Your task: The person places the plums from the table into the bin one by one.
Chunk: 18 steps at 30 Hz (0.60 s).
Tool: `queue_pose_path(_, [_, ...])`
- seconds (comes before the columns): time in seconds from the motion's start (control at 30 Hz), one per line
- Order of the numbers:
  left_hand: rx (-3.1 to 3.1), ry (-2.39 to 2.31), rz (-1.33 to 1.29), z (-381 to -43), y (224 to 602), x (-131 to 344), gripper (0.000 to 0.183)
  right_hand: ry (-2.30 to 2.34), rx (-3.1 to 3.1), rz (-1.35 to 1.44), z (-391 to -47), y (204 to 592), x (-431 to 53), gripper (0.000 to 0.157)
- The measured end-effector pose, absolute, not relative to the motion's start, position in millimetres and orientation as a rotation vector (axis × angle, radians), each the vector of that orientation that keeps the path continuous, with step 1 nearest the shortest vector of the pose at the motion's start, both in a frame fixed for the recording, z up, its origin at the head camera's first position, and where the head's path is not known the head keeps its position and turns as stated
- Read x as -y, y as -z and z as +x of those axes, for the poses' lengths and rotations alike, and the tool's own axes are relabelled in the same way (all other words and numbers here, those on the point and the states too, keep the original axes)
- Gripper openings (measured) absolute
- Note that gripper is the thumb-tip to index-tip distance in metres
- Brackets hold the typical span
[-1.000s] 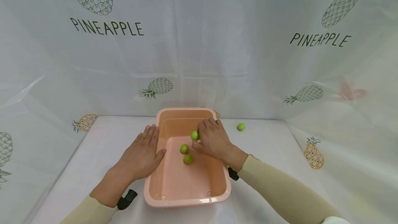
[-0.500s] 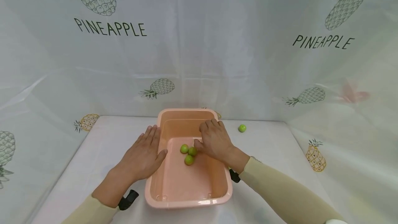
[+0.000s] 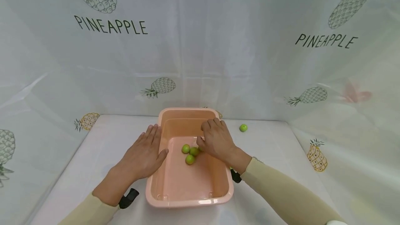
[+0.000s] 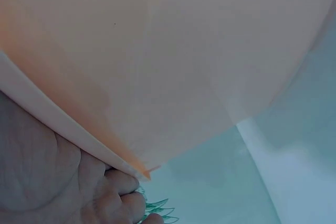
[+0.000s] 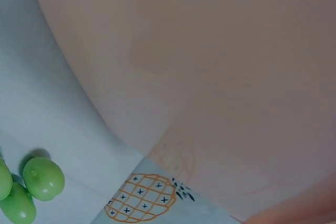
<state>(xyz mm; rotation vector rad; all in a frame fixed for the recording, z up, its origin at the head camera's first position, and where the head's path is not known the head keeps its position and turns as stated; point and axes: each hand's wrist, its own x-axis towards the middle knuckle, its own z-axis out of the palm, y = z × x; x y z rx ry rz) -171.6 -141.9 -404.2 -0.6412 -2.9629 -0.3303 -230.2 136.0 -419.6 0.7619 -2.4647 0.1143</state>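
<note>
A pink plastic bin stands at the middle of the table. My left hand lies along its left side with fingers straight and thumb at the rim; the left wrist view shows the palm against that rim. My right hand reaches over the right rim into the bin, back up, fingers bent, thumb apart from them; its palm is hidden. On the bin floor sit several small green lime-like fruits, one partly hidden beneath the right hand. Beside the bin, the right wrist view shows more green fruits.
One green fruit lies at the back right of the white table. A sheet with printed pineapples hangs behind and at both sides. The right forearm covers part of the table right of the bin.
A second ago a fruit was between the right thumb and fingers; it dropped onto the bin floor beside the other two. Another fruit now shows under the right hand. The left hand stays put.
</note>
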Motion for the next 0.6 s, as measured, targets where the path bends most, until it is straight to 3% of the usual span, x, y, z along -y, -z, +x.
queue_pose_path(0.43, [2.994,0.324,-0.636,-173.5,401.6,141.0,0.074,-0.12,2.42,0.772,-232.1,416.1,-142.8,0.021])
queue_pose_path(0.6, [3.015,0.332,-0.625,-172.3,401.0,139.3,0.076,-0.103,2.321,0.766,-241.7,409.3,-167.9,0.023])
